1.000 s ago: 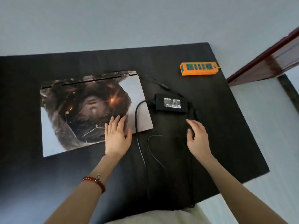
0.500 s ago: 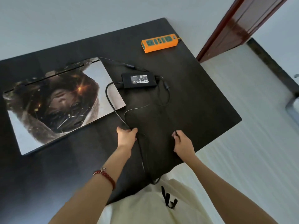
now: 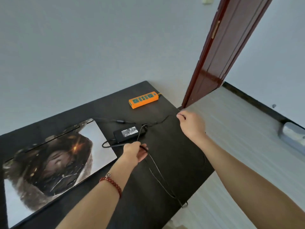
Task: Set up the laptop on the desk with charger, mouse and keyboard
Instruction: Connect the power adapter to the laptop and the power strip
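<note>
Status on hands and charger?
Left hand grips cable. Right hand pinches cable end. Charger beside closed laptop; power strip unplugged.

Matt black tabletop [image 3: 165, 162]; glossy printed skin on the laptop lid [image 3: 54, 162]; smooth orange plastic power strip [image 3: 143, 100] at one o'clock; matt black plastic charger brick [image 3: 128, 133]; glossy varnished wooden door frame [image 3: 219, 52].

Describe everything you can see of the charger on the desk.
The charger is a flat black brick, plastic by its look, lying label-up on the dark desk just right of the closed laptop. Its white label print is too small to read. Thin black cords leave both ends. The left hand holds a cord near the brick; the right hand pinches another stretch towards the desk's far right edge. One cord trails off the near edge. Nothing is plugged into the orange power strip.
</note>
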Available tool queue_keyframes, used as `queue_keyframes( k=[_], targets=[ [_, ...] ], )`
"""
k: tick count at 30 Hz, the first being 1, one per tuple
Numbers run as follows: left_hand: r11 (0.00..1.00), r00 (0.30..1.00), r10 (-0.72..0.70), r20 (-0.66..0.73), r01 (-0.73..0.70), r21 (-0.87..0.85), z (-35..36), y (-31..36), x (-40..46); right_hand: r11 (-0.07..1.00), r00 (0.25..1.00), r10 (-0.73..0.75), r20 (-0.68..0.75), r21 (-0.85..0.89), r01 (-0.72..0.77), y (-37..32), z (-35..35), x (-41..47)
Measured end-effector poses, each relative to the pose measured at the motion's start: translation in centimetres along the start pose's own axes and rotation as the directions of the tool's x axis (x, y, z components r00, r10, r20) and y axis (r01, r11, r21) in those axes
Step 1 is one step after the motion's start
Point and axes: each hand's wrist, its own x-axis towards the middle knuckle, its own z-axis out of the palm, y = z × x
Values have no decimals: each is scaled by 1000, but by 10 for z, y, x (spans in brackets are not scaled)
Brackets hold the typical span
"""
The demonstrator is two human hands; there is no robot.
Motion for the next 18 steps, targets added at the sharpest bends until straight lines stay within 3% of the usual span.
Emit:
queue_keyframes(
  k=[4,11,18],
  targets=[
    [996,994,49,96,-41,-80,23,36,-14,992,996,-86,5,92,85,-33,-18,54],
    [1000,993,20,119,-21,12,32,56,2,957,954,-252,165,187,220,-21,-10,99],
    [997,999,-35,29,37,-75,69,51,35,964,895,-201,399,242,108,67,63,81]
  ],
)
